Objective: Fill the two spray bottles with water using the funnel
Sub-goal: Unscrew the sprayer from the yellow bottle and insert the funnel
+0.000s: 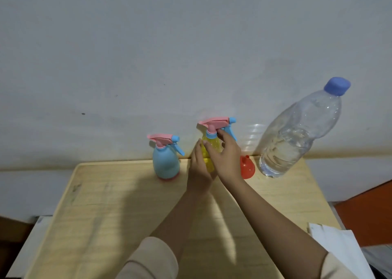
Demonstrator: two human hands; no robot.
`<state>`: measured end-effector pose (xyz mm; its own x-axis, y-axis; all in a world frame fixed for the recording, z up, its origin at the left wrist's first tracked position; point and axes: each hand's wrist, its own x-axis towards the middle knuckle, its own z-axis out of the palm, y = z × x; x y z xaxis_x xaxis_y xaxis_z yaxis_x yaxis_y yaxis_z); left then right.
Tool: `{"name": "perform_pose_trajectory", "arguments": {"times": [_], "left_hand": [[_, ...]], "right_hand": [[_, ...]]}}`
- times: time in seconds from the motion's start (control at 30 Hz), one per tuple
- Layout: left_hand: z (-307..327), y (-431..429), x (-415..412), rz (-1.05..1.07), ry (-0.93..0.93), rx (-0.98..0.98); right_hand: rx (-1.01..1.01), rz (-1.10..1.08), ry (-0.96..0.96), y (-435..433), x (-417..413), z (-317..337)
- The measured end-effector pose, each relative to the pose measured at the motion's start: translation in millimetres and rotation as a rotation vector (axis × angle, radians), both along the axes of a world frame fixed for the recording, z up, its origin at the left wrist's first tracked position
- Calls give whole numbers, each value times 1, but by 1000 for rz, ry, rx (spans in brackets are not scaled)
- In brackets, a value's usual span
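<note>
Head view looked down on a pale wooden table (118, 204), and the yellow spray bottle (212, 146) serves here as the landmark. Nearest the camera, two sleeved forearms reached toward it over open tabletop, which gave plenty of free room. The left hand (198, 166) wrapped the yellow bottle's body, steadying it upright. The right hand (226, 155) was closed on its neck, fingertips at the blue collar under the pink trigger head (a grip that looked meant for unscrewing). Left of the yellow bottle stood the blue spray bottle (166, 162), its head screwed on and untouched. Just right of the yellow bottle the red funnel (247, 167) lay mouth-down on the table. Further right stood the large water bottle (297, 134), capped and partly full. By my judgement nothing was filled yet; both heads, the cap, the funnel and both pours remained. Behind the yellow bottle, the table's far edge met the wall (148, 56), leaving no room to push things back.
</note>
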<state>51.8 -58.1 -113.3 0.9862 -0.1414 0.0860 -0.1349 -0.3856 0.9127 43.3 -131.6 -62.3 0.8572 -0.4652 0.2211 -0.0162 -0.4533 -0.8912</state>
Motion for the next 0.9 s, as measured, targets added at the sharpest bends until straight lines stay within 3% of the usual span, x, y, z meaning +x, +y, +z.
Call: {"name": "perform_pose_trajectory", "arguments": {"times": [0.17, 0.57, 0.7, 0.8, 0.9], "left_hand": [[-8, -5, 6, -61, 82, 42], [-28, -4, 22, -181, -116, 191], [-22, 15, 24, -358, -67, 60], [-10, 30, 22, -476, -59, 70], [-7, 36, 12, -498, -41, 135]], "right_hand": [[84, -104, -29, -3, 10, -1], [1, -70, -49, -26, 16, -5], [2, 135, 32, -36, 8, 2], [177, 427, 172, -55, 1, 14], [129, 480, 232, -63, -6, 19]]}}
